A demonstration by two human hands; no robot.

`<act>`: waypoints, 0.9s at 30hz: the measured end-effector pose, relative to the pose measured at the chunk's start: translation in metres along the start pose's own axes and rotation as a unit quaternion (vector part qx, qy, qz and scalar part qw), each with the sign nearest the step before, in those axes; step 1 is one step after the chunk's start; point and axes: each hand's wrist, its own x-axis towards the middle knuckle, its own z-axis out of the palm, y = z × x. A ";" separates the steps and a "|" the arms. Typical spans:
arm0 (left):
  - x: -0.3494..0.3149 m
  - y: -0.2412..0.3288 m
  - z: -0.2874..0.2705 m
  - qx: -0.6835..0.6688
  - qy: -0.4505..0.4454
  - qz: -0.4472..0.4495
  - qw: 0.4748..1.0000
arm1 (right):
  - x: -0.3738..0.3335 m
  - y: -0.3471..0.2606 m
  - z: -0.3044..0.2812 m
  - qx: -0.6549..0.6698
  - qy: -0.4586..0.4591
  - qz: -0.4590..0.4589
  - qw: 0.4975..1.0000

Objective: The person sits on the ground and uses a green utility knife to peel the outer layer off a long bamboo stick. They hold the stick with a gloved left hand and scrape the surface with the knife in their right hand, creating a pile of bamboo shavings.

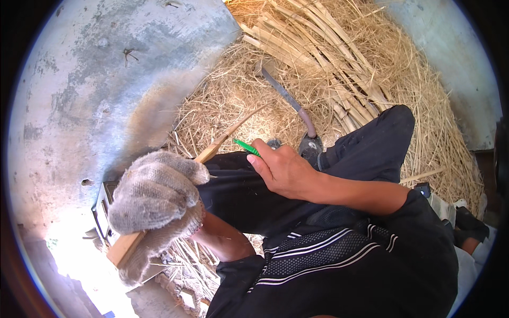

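Our gloved left hand [156,199] is closed round a wood strip [212,151]. Right hand [283,169], bare, grips a green tool [245,147] w/ fingers curled, over straw [238,106].

The left hand [156,193], in a coarse grey knitted work glove, is curled into a tight fist, knuckles up, with its bare forearm bending back toward the body at the lower middle. The bare right hand [283,169] lies palm down across the dark-trousered thigh, fingers [260,153] pinched together and pointing left, its forearm running back rightward to a black sleeve.
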 end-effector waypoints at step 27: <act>0.007 -0.014 -0.001 0.132 0.273 -0.040 0.952 | 0.029 0.044 0.022 -0.020 0.045 0.016 0.999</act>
